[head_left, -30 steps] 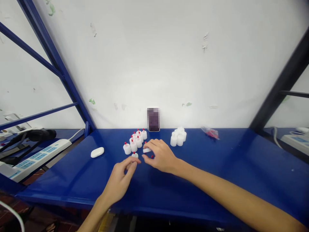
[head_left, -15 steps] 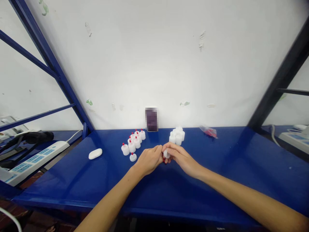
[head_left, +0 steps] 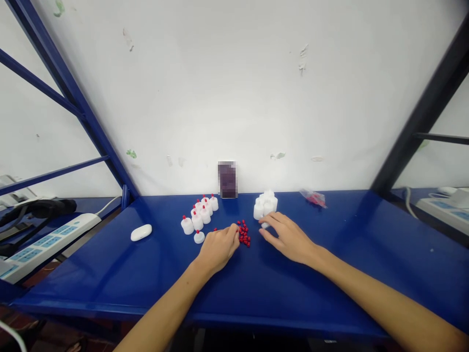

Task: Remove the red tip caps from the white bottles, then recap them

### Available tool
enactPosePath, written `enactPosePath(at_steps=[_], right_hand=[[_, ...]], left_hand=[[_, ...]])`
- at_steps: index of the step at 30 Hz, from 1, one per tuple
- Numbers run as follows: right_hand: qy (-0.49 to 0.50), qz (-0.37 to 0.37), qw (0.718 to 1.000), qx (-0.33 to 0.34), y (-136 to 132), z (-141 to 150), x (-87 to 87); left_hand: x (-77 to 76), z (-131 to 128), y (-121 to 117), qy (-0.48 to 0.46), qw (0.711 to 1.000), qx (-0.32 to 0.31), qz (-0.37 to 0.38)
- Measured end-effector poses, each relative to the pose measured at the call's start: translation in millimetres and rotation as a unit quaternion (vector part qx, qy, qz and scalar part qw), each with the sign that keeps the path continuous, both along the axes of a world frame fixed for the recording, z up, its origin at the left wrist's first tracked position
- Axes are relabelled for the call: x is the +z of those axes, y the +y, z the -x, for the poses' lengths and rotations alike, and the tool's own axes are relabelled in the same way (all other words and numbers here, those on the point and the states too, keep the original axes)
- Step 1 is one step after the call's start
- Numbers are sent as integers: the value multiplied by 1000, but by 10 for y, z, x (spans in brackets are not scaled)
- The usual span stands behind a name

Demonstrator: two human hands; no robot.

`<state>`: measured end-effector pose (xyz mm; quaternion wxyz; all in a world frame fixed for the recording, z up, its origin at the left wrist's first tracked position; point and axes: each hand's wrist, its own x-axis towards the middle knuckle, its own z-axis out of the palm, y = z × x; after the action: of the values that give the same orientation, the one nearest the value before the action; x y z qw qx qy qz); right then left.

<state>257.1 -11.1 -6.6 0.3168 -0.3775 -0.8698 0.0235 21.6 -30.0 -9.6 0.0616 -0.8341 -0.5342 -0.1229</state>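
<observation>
My left hand point(head_left: 219, 245) rests on the blue shelf point(head_left: 330, 274) with its fingers curled, and its tips touch a small heap of red beads point(head_left: 244, 233). What its pinched fingers hold is hidden. My right hand point(head_left: 289, 238) lies to the right of the heap, its fingertips closed on a white cap point(head_left: 264, 225) just in front of a cluster of plain white caps point(head_left: 265, 205). Several white caps with red tips point(head_left: 200, 214) stand in a group to the left. One more red-tipped cap point(head_left: 199, 237) sits alone beside my left hand.
A white oval case point(head_left: 141, 232) lies on the left of the shelf. A dark card point(head_left: 227, 179) leans on the wall, and a clear bag of red bits point(head_left: 313, 198) lies at the back right. Power strips point(head_left: 47, 238) lie on the side shelves, beyond blue frame posts point(head_left: 73, 98).
My hands, joined around a white cap half a second ago, have parted. The left stays by the red beads, now uncovered; the right has moved right to the plain white caps.
</observation>
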Motion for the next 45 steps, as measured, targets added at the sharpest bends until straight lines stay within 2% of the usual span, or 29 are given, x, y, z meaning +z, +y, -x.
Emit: enactPosePath(at_steps=[6,11,13,17,18,20,23,26,29,31,34,38,42,45], right_hand=[[-59,12,998,-28,105,-92,-183],[-54,14,997,-51,213,-124,-271],[-51,8,997,-64,212,-121,-249],[-47,-3,997,-69,120,-49,-167],[-44,-1,997,-63,87,-19,-148],[-27,8,999,-44,19,42,-116],[23,20,999,14,-81,119,-67],[92,47,991,80,-165,185,-13],[145,99,979,106,-213,248,23],[167,131,971,110,-224,274,33],[205,164,959,110,-218,272,29],[262,253,922,131,-203,247,-5],[315,329,875,162,-199,274,-42],[313,333,873,174,-212,324,-57]], left_hand=[[-39,-7,-18,4,1000,-11,24],[4,27,-28,-23,999,26,3],[63,120,-68,-40,996,71,-22],[182,455,-168,-26,968,244,-51],[197,544,-180,-7,961,272,-41],[208,682,-181,26,960,279,-10],[211,703,-142,12,977,213,15],[231,457,-100,-126,987,101,10],[241,77,-54,-270,959,-52,62],[224,-128,0,-301,940,-136,86],[163,-249,113,-270,939,-204,61],[45,-185,227,-134,959,-248,-1],[-43,-143,250,-61,965,-256,-8],[-69,-170,248,-25,973,-230,-15]])
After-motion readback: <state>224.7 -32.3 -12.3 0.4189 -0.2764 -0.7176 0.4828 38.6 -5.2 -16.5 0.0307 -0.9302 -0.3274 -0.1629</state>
